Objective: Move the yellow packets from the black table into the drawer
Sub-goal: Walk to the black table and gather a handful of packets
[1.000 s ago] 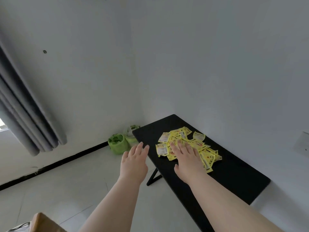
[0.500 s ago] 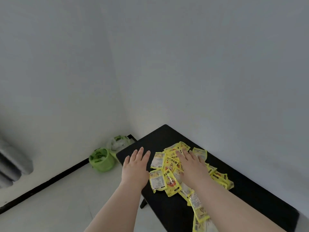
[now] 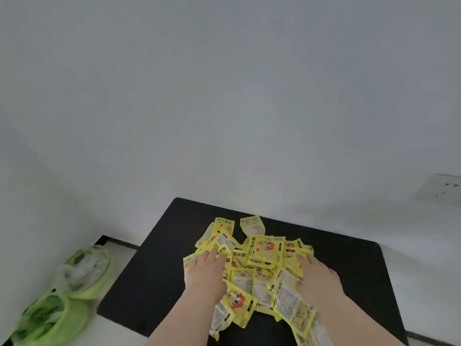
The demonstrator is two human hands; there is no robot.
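A heap of yellow packets [image 3: 264, 250] lies in the middle of the black table [image 3: 162, 245]. My left hand [image 3: 205, 273] rests on the heap's left side, fingers stretched forward with the tips tucked among the packets. My right hand [image 3: 318, 275] presses against the heap's right side, and packets hide its fingertips. The two hands flank the heap. Some packets lie over both forearms near the table's front edge. No drawer is in view.
Two green bags [image 3: 57, 308] with contents sit on the floor left of the table. A white wall runs right behind the table, with a socket plate [image 3: 441, 191] at the right. A black skirting strip shows in the left corner.
The view has closed in on the table. My left hand moved from beside the table onto the heap's left side, my right hand shifted to its right side, and packets slid toward me.
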